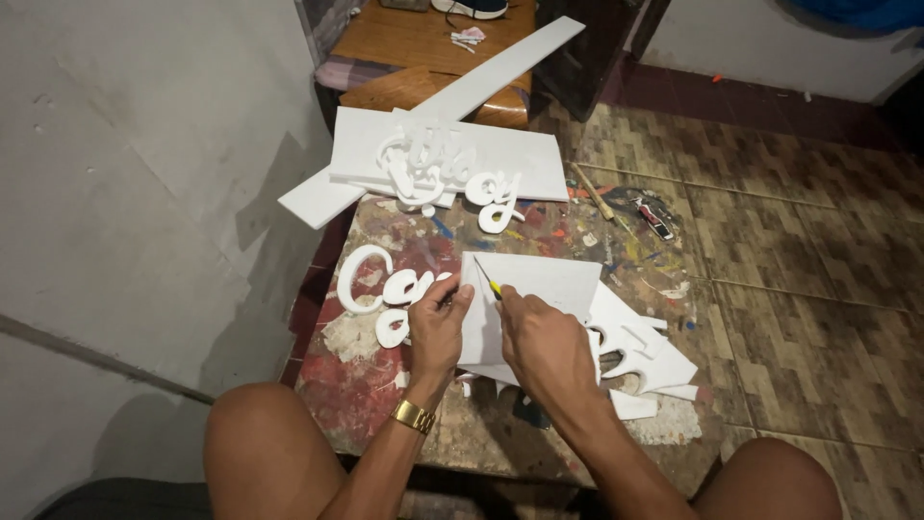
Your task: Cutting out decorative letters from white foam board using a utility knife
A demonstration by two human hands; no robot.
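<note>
From the head view I see my right hand gripping a yellow-handled knife on the white foam sheet, my left hand pinching its edge. Cut letters lie beside it, more stacked beyond — I judge several done, this sheet barely begun.

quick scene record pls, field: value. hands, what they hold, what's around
left hand: pins the white foam sheet at its left edge
right hand: grips a yellow-handled cutter, tip on the sheet
surface: paint-stained low table
beside left hand: cut-out white foam letters
far end: foam boards with more cut letters on top
right of sheet: foam offcuts
floor: wood-pattern tiles
wrist: gold watch on the left
</note>
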